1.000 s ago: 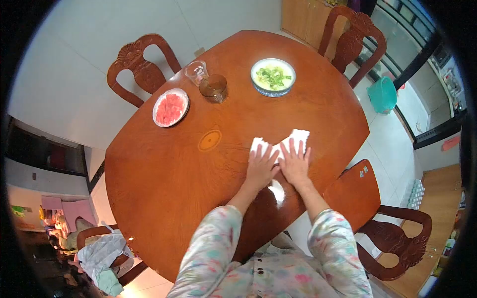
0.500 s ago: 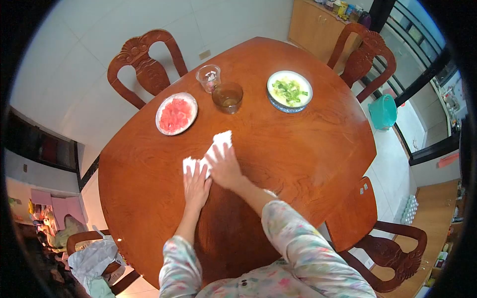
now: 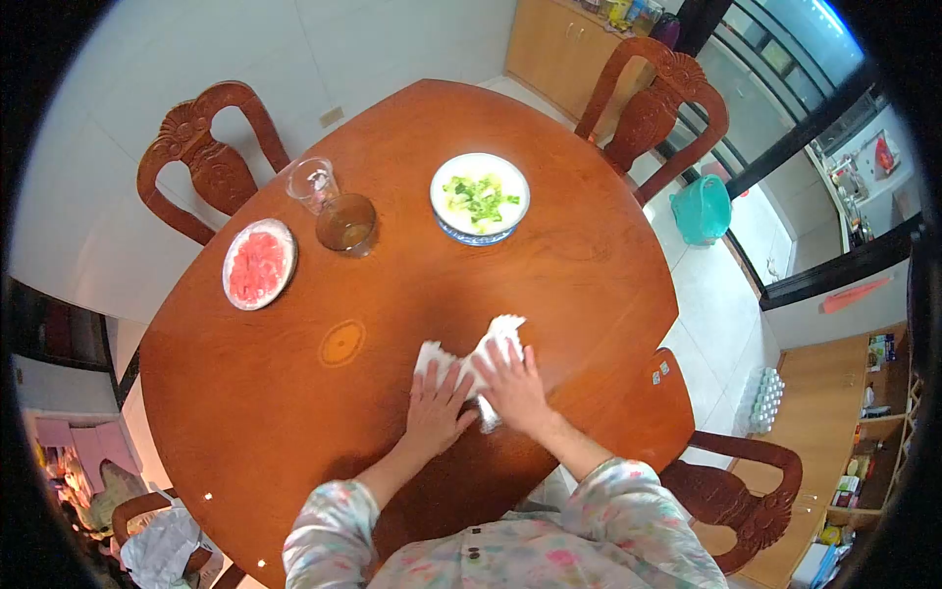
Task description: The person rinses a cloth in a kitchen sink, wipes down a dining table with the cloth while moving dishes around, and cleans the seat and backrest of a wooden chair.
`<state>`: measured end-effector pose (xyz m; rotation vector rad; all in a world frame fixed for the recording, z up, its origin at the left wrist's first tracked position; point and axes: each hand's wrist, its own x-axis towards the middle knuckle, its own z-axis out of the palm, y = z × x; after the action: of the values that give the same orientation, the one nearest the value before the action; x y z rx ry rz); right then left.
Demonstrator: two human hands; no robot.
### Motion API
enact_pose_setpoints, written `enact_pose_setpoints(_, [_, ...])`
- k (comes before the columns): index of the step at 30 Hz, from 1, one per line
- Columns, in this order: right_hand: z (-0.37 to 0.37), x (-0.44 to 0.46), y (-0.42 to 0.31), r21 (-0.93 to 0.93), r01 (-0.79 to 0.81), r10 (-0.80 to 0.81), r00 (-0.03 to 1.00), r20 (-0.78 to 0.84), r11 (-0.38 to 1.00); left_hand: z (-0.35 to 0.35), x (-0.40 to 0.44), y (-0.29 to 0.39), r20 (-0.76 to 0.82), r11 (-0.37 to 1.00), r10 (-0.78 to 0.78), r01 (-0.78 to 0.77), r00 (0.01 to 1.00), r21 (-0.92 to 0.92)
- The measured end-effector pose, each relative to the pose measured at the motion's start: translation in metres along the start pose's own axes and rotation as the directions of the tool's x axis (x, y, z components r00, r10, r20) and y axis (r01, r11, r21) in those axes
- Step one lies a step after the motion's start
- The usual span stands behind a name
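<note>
On the wooden dining table (image 3: 245, 393), a crumpled white sheet (image 3: 481, 368), paper towel or cloth, lies under both my hands. My left hand (image 3: 437, 412) rests flat on its left part, fingers spread. On its right part my right hand (image 3: 515, 388) is pressed flat, fingers apart. Farther away stands a bowl (image 3: 479, 236) with a blue-patterned side, holding pale food topped with green leafy pieces. To the left are a brown glass bowl (image 3: 345, 226), a clear plastic cup (image 3: 312, 185) and a white plate (image 3: 288, 270) of red watermelon-like pieces.
Carved wooden chairs stand around the table: one at back left (image 3: 211, 162), one at back right (image 3: 653, 108), one at front right (image 3: 731, 501). A teal bucket (image 3: 702, 211) is on the floor at right. A grey bag (image 3: 167, 540) hangs on a chair at lower left.
Both hands and the white sheet have slid to the right and nearer me across the table. An oval mark on the tabletop now shows. The view has shifted, too; dishes keep their places.
</note>
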<state>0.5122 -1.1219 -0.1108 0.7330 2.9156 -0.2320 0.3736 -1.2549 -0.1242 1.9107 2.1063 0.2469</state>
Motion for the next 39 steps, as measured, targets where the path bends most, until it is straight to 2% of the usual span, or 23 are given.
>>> enact_pose_setpoints(1, [0.000, 0.007, 0.023, 0.017, -0.053, 0.052, 0.999, 0.008, 0.998, 0.004, 0.026, 0.007, -0.036, 1.000, 0.011, -0.011, 0.999, -0.001])
enact_pose_setpoints(4, [-0.013, 0.037, 0.097, 0.070, -0.110, 0.119, 0.984, -0.133, 0.991, 0.010, 0.117, 0.026, -0.072, 1.000, -0.022, 0.021, 0.997, -0.005])
enact_pose_setpoints(5, [-0.008, 0.049, 0.124, 0.071, -0.118, 0.130, 0.973, -0.193, 0.990, 0.010, 0.145, 0.033, -0.140, 1.000, -0.024, 0.025, 0.990, 0.000])
enact_pose_setpoints(9, [-0.021, 0.088, 0.224, 0.046, -0.269, 0.272, 0.930, -0.246, 0.962, 0.016, 0.271, 0.058, -0.167, 1.000, -0.017, 0.020, 0.986, 0.011])
enact_pose_setpoints(11, [-0.039, 0.093, 0.266, 0.034, -0.358, 0.359, 0.918, -0.169, 0.933, 0.023, 0.326, 0.077, -0.273, 0.999, 0.025, -0.033, 0.962, -0.028])
enact_pose_setpoints(14, [-0.027, 0.066, 0.311, 0.093, -0.424, 0.433, 0.869, -0.241, 0.901, 0.039, 0.360, 0.117, -0.253, 0.993, 0.088, -0.104, 0.964, -0.053])
enact_pose_setpoints(15, [-0.023, 0.049, 0.317, 0.126, -0.429, 0.447, 0.853, -0.271, 0.895, 0.041, 0.361, 0.127, -0.228, 0.990, 0.120, -0.134, 0.966, -0.048])
enact_pose_setpoints(16, [-0.019, 0.027, 0.315, 0.150, -0.411, 0.437, 0.851, -0.291, 0.899, 0.024, 0.347, 0.139, -0.053, 0.985, 0.175, -0.175, 0.983, 0.013])
enact_pose_setpoints(19, [-0.002, -0.036, 0.280, 0.120, -0.348, 0.369, 0.887, -0.278, 0.930, 0.044, 0.290, 0.138, -0.111, 0.919, 0.392, -0.394, 0.913, 0.005])
enact_pose_setpoints(20, [0.008, -0.053, 0.259, 0.123, -0.302, 0.325, 0.887, -0.328, 0.946, 0.043, 0.263, 0.134, -0.085, 0.908, 0.416, -0.419, 0.905, -0.012])
enact_pose_setpoints(21, [0.013, -0.065, 0.235, 0.149, -0.292, 0.325, 0.898, -0.296, 0.945, 0.038, 0.236, 0.129, -0.060, 0.898, 0.436, -0.439, 0.898, -0.029])
enact_pose_setpoints(23, [0.027, -0.081, 0.182, 0.183, -0.200, 0.250, 0.915, -0.317, 0.963, 0.015, 0.173, 0.121, 0.130, 0.934, 0.356, -0.355, 0.925, -0.031])
enact_pose_setpoints(25, [0.022, -0.088, 0.128, 0.235, -0.068, 0.135, 0.950, -0.281, 0.970, -0.003, 0.113, 0.103, 0.239, 0.958, 0.281, -0.288, 0.930, -0.007])
enact_pose_setpoints(28, [0.029, -0.073, 0.080, 0.280, 0.036, 0.040, 0.965, -0.260, 0.959, -0.011, 0.056, 0.065, 0.088, 0.948, 0.257, -0.234, 0.962, -0.215])
enact_pose_setpoints(30, [0.026, -0.053, 0.070, 0.271, 0.067, 0.010, 0.961, -0.276, 0.960, -0.017, 0.053, 0.038, 0.004, 0.900, -0.110, 0.101, 0.994, -0.425])
enact_pose_setpoints(31, [0.024, -0.042, 0.066, 0.269, 0.084, -0.004, 0.958, -0.287, 0.959, -0.022, 0.060, 0.023, -0.015, 0.812, -0.284, 0.232, 0.959, -0.535])
enact_pose_setpoints(32, [0.020, -0.028, 0.064, 0.264, 0.098, -0.015, 0.954, -0.300, 0.960, -0.028, 0.072, 0.006, -0.100, 0.617, -0.525, 0.298, 0.845, -0.728])
enact_pose_setpoints(33, [0.017, -0.015, 0.062, 0.258, 0.108, -0.023, 0.950, -0.313, 0.960, -0.034, 0.088, -0.015, -0.113, 0.383, -0.735, 0.271, 0.668, -0.883])
enact_pose_setpoints(35, [0.013, 0.009, 0.057, 0.239, 0.118, -0.037, 0.946, -0.321, 0.964, -0.040, 0.118, -0.065, -0.376, 0.473, -0.822, 0.145, 0.428, -0.869])
enact_pose_setpoints(37, [0.012, 0.035, 0.052, 0.222, 0.124, -0.039, 0.935, -0.352, 0.967, -0.058, 0.145, -0.096, -0.540, 0.585, -0.807, 0.193, 0.239, -0.788])
enact_pose_setpoints(39, [0.012, 0.054, 0.049, 0.212, 0.127, -0.037, 0.923, -0.383, 0.969, -0.074, 0.162, -0.110, -0.667, 0.673, -0.727, 0.356, 0.162, -0.648])
